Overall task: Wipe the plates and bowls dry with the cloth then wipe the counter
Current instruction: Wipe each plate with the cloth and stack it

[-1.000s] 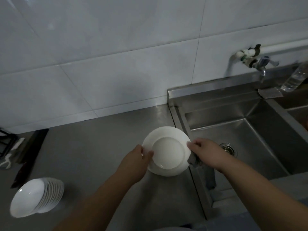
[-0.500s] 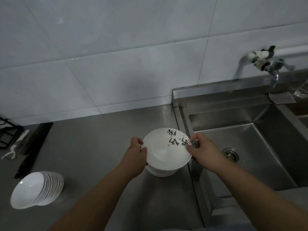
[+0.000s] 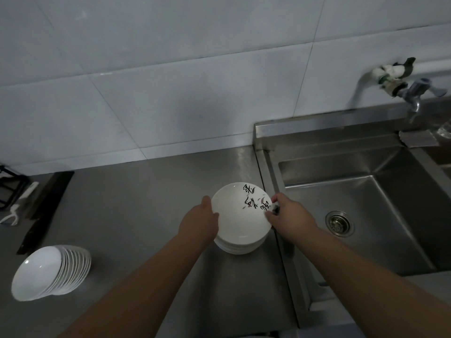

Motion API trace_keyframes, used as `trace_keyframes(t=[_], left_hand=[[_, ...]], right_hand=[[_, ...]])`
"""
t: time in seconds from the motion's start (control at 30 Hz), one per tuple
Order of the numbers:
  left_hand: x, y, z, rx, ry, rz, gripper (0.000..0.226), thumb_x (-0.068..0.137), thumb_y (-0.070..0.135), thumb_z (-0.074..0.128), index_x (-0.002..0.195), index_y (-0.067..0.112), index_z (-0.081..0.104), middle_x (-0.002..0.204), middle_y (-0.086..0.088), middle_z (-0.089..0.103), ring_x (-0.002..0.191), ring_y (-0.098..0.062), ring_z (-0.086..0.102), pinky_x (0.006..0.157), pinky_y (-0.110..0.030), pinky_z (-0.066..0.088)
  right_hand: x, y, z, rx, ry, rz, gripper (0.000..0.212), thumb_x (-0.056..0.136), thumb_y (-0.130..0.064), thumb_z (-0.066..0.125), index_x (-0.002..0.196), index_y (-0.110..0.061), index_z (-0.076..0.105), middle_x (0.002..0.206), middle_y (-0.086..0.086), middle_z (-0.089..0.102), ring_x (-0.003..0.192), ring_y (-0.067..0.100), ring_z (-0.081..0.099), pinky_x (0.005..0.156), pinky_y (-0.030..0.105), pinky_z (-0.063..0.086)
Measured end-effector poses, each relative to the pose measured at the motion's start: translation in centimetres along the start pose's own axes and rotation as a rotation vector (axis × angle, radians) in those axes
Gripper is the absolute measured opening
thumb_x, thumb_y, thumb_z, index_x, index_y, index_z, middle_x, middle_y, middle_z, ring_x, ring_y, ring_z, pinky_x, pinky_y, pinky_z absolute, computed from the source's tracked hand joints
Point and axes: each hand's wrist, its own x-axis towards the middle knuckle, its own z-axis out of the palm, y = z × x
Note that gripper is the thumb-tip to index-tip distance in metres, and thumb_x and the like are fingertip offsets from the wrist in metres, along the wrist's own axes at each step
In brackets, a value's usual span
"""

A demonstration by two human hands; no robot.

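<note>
A white plate point(image 3: 238, 215) with black brush marks on its face lies face up on top of a stack of white plates point(image 3: 240, 246) on the steel counter point(image 3: 136, 215), next to the sink. My left hand point(image 3: 199, 222) grips the plate's left rim. My right hand point(image 3: 289, 215) pinches its right rim together with a dark cloth point(image 3: 275, 209), of which only a small bit shows by the fingers. A second stack of white bowls point(image 3: 48, 272) leans on its side at the counter's front left.
A steel sink point(image 3: 361, 215) with a drain lies to the right, a tap point(image 3: 412, 93) on the wall above it. A dark knife point(image 3: 36, 215) and white utensils lie at the far left by a black rack. White tiled wall behind.
The plate was held up with its underside towards me; it has been turned face up, showing the brush marks, and lowered onto the stack of plates. Both hands stay on its rim.
</note>
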Motion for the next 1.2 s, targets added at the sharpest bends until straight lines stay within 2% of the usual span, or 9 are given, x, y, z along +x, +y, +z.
trace_keyframes(t=[0.17,0.37,0.5,0.63,0.77,0.9,1.1,1.2], left_hand=[[-0.2,-0.5,0.3,-0.007,0.009,0.0,0.037,0.102,0.04,0.05,0.126,0.014,0.04,0.114,-0.014,0.067,0.102,-0.035,0.066,0.088,-0.044,0.055],[-2.1,-2.6,-0.5,0.004,0.061,0.01,0.052,0.101,0.053,0.046,0.143,0.024,0.039,0.123,-0.009,0.068,0.113,-0.032,0.065,0.093,-0.042,0.052],[-4.6,-6.1,-1.4,0.019,0.093,-0.059,0.044,0.1,0.056,0.045,0.136,0.03,0.046,0.111,-0.003,0.072,0.105,-0.026,0.067,0.09,-0.039,0.054],[-7.4,-11.5,-3.2,0.003,0.171,-0.147,0.04,0.099,0.057,0.045,0.129,0.032,0.05,0.103,0.0,0.072,0.099,-0.024,0.067,0.083,-0.035,0.053],[-10.6,-18.0,-5.4,-0.038,0.252,-0.208,0.038,0.098,0.055,0.048,0.126,0.031,0.054,0.097,0.002,0.072,0.094,-0.022,0.067,0.076,-0.033,0.051],[-13.3,-25.3,-8.2,-0.065,0.323,-0.311,0.032,0.099,0.051,0.049,0.123,0.032,0.057,0.093,0.006,0.072,0.093,-0.018,0.068,0.079,-0.034,0.054],[-15.9,-35.3,-11.7,-0.163,0.404,-0.436,0.037,0.098,0.042,0.055,0.131,0.027,0.057,0.112,0.001,0.068,0.1,-0.022,0.065,0.088,-0.039,0.055],[-16.3,-39.4,-12.6,-0.175,0.378,-0.421,0.037,0.098,0.037,0.058,0.131,0.021,0.057,0.119,-0.004,0.064,0.103,-0.023,0.062,0.086,-0.033,0.049]], right_hand=[[-0.8,-0.6,-1.0,-0.135,0.024,-0.031,0.035,0.092,-0.052,0.062,0.12,-0.032,0.059,0.101,-0.004,0.072,0.096,0.023,0.068,0.077,0.035,0.056],[-2.8,-2.2,-2.1,-0.217,0.102,-0.083,0.042,0.095,-0.056,0.057,0.131,-0.035,0.056,0.108,-0.004,0.073,0.103,0.024,0.068,0.08,0.034,0.055],[-3.5,-5.6,-1.3,-0.193,0.073,-0.169,0.046,0.092,-0.058,0.058,0.133,-0.036,0.056,0.113,-0.006,0.073,0.103,0.023,0.068,0.084,0.035,0.056],[-4.1,-10.6,1.5,-0.212,-0.004,-0.278,0.048,0.096,-0.058,0.056,0.139,-0.039,0.051,0.119,-0.014,0.07,0.105,0.017,0.067,0.084,0.031,0.055],[-5.1,-16.4,5.6,-0.224,-0.065,-0.372,0.051,0.097,-0.057,0.056,0.142,-0.035,0.05,0.121,-0.01,0.069,0.112,0.017,0.065,0.089,0.033,0.053],[-6.2,-22.4,10.6,-0.271,-0.139,-0.426,0.052,0.095,-0.063,0.054,0.14,-0.037,0.048,0.122,-0.007,0.069,0.106,0.019,0.066,0.086,0.033,0.055],[-7.7,-31.6,18.1,-0.311,-0.257,-0.479,0.051,0.096,-0.062,0.054,0.14,-0.037,0.048,0.124,-0.007,0.068,0.108,0.017,0.065,0.087,0.031,0.053],[-8.2,-35.5,22.0,-0.316,-0.309,-0.487,0.052,0.096,-0.061,0.055,0.141,-0.036,0.048,0.125,-0.007,0.068,0.108,0.017,0.066,0.088,0.031,0.053]])
